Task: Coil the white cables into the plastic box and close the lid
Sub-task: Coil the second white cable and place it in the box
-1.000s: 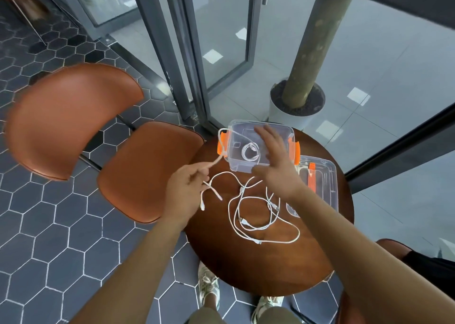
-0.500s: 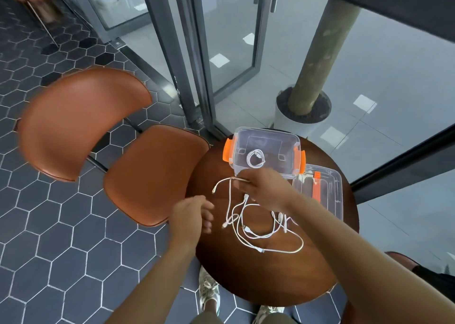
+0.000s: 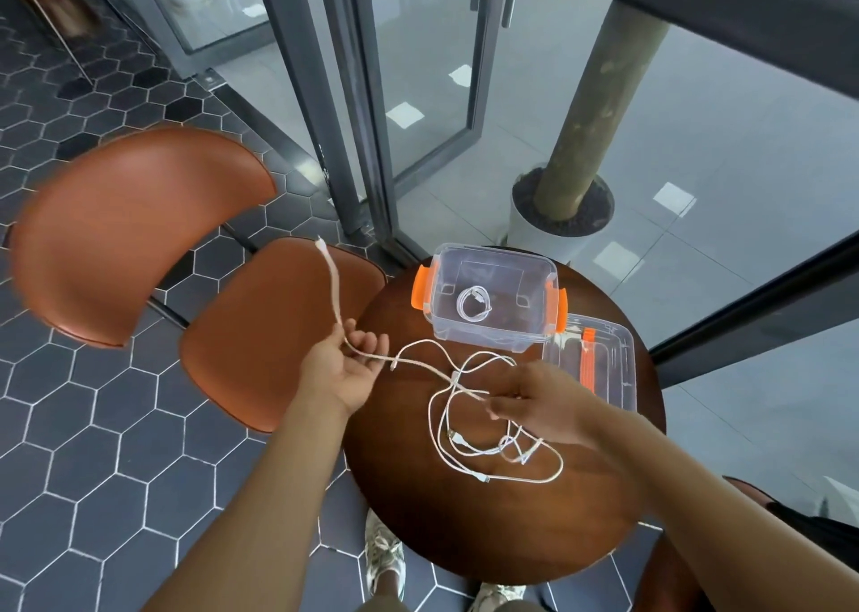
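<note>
On the round dark wooden table [image 3: 465, 528], the clear plastic box with orange latches [image 3: 488, 337] stands open at the far edge, one coiled white cable [image 3: 472, 318] lying inside. Just right of the box lies its clear lid [image 3: 604, 370]. Nearer than the box, loose white cables [image 3: 492, 458] sprawl in a tangle. The left hand [image 3: 346, 370], left of the box, grips one long white cable [image 3: 334, 295], whose free end rises over the brown chair seat [image 3: 260, 332]. The right hand [image 3: 539, 402] pinches a strand above the tangle.

Bare forearms [image 3: 260, 481], patterned sneakers [image 3: 383, 560], olive trousers [image 3: 379, 606]
</note>
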Tool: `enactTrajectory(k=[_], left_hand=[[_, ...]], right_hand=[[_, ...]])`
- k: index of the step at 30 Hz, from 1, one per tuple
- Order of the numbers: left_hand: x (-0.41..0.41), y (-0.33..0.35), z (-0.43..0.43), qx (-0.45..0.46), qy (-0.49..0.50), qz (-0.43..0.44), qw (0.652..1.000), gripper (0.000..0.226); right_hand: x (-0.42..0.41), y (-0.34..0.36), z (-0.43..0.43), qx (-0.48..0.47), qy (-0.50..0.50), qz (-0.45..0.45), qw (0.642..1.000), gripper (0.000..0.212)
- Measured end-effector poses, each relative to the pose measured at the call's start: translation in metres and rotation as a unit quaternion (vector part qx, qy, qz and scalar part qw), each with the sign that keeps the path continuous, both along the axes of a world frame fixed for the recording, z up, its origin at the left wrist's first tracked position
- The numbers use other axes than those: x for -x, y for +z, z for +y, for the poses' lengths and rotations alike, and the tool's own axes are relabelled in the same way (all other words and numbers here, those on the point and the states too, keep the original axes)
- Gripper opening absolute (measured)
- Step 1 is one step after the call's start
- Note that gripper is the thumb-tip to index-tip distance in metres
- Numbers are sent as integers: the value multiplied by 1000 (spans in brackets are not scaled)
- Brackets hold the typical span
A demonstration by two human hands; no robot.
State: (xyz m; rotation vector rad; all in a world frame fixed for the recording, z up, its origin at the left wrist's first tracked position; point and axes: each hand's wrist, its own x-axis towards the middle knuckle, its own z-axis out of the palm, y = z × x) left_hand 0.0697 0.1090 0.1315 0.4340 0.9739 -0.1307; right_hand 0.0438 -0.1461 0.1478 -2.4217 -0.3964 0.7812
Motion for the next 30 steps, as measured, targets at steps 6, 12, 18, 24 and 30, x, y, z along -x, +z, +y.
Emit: enactTrajectory(k=[6,12,18,24,30], left_hand=[[8,11,16,-148,-111,-70,980,31],[13,15,-10,-160,-129,-111,972,26],[12,17,-24,-113,-120,-141,976,25],[14,23,-15,-61,-124,-136,981,27],[8,33,-8,-82,-164,-129,975,29]], right_hand=[[-5,-18,-4,123,12,-49,991,27],[-16,-15,38,96,-19,-51,994,67],[-15,-6,85,-134,-69,55,987,56],[-11,-18,71,-149,-47,-40,987,26],[-9,-23,53,-162,-38,-23,986,27]])
